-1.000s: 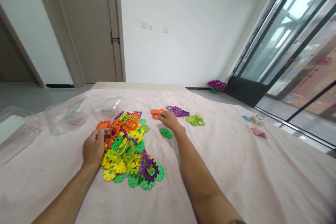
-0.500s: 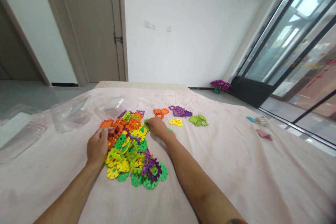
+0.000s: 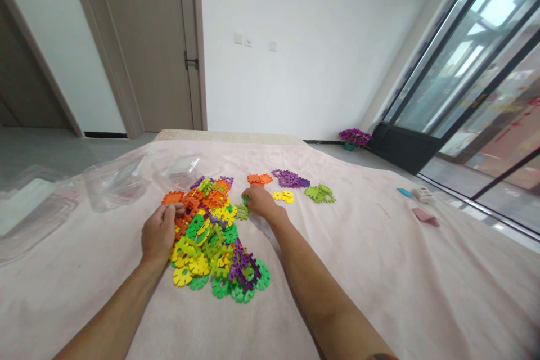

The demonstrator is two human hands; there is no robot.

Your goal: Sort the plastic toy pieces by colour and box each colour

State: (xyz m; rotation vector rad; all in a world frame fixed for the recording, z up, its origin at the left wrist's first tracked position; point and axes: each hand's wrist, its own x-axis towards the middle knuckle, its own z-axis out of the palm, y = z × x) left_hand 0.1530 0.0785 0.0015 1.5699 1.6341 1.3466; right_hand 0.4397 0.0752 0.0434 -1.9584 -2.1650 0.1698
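Pinches a small green piece (image 3: 245, 198) between thumb and fingers of the right hand (image 3: 262, 202), just beside a lime piece (image 3: 241, 214) at the right edge of the mixed pile (image 3: 206, 236) on the cloth-covered bench (image 3: 358, 270). Rests the left hand (image 3: 158, 233) at the pile's left side, near an orange square (image 3: 172, 197); cannot tell that grip as loose or closed. Holds the right hand near an orange cluster (image 3: 259, 179) and a yellow cluster (image 3: 283, 197).
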